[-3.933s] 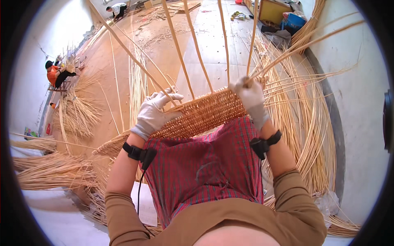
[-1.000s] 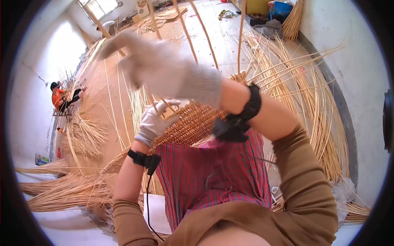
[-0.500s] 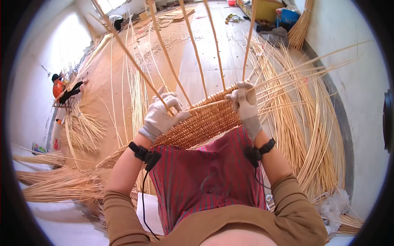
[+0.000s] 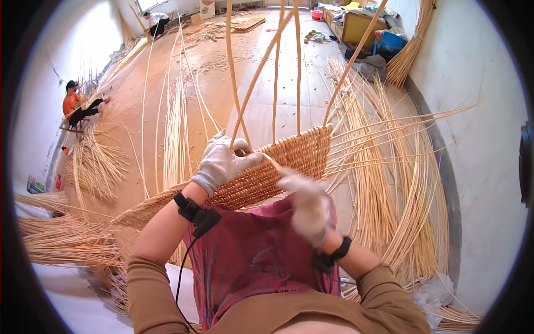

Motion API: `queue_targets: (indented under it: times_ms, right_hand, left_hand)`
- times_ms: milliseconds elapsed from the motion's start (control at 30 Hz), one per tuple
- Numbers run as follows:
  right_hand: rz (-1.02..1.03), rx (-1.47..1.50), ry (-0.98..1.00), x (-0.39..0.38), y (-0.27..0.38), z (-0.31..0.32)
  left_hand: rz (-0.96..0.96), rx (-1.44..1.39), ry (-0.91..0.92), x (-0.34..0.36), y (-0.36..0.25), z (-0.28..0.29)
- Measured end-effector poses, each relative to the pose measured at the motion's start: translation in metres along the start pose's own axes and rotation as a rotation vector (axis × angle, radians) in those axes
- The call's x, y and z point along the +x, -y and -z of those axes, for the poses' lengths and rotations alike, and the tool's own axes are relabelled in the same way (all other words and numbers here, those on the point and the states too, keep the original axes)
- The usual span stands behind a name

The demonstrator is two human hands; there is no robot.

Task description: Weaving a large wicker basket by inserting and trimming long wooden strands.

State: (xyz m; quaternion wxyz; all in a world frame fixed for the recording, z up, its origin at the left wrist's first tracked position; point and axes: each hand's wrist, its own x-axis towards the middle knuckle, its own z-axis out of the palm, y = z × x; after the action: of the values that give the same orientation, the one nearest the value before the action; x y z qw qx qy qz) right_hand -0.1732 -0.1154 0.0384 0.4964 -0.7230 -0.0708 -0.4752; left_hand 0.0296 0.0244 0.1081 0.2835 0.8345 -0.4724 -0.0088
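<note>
A woven wicker panel [image 4: 267, 177] stands tilted over my lap, with several upright wicker stakes [image 4: 298, 78] rising from its top edge. My left hand [image 4: 218, 162], in a pale work glove, is closed on the panel's top edge at the foot of the left stakes, thumb toward the right. From there a light wicker strand [image 4: 271, 161] slants down to my right hand [image 4: 307, 209], also gloved and in front of the panel. Motion blurs that hand, but the strand runs into its fingertips. A dark red striped cloth [image 4: 261, 261] covers my lap.
Long loose canes [image 4: 384, 189] lie spread on the floor at right. More cane bundles [image 4: 72, 242] lie at left. A person in orange [image 4: 72, 104] sits by the left wall; another person [image 4: 158, 23] bends at the back. A blue basin [image 4: 391, 42] stands far right.
My right hand has left the panel's right end and come down and leftward, drawing the strand with it. The stakes at left now cross. My left hand stays at the edge.
</note>
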Motion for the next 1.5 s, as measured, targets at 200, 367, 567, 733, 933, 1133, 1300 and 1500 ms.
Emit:
queue_targets:
  times_ms: [200,367,567,733,933,1133,1300,1500]
  right_hand:
    - [-0.049,-0.125,0.206,0.118,0.007,0.005]
    - [-0.108,-0.816,0.498,0.200,-0.045,-0.051]
    - [-0.046,-1.332,1.183,0.229,-0.020,-0.072]
    - [0.012,-0.758,0.747,0.227,0.028,-0.020]
    - [-0.086,0.506,0.377,0.192,0.081,0.009]
    - [-0.446,0.316,-0.234,0.129,-0.025,0.064]
    - [-0.488,0.562,-0.434,0.042,-0.107,0.067]
    - [-0.490,0.591,-0.336,0.040,-0.116,0.077]
  left_hand:
    - [0.063,-0.355,0.043,-0.003,0.004,0.003]
    - [-0.165,-0.244,0.027,0.003,0.009,0.003]
    - [-0.120,-0.147,0.002,0.000,0.005,0.000]
    - [-0.146,-0.018,-0.001,-0.003,0.001,0.011]
    - [-0.055,0.047,0.120,0.003,0.002,0.009]
    - [-0.109,-0.026,0.112,0.004,0.007,0.013]
    - [-0.131,0.028,0.105,0.011,-0.007,0.011]
    - [-0.021,-0.358,0.121,0.033,-0.012,-0.019]
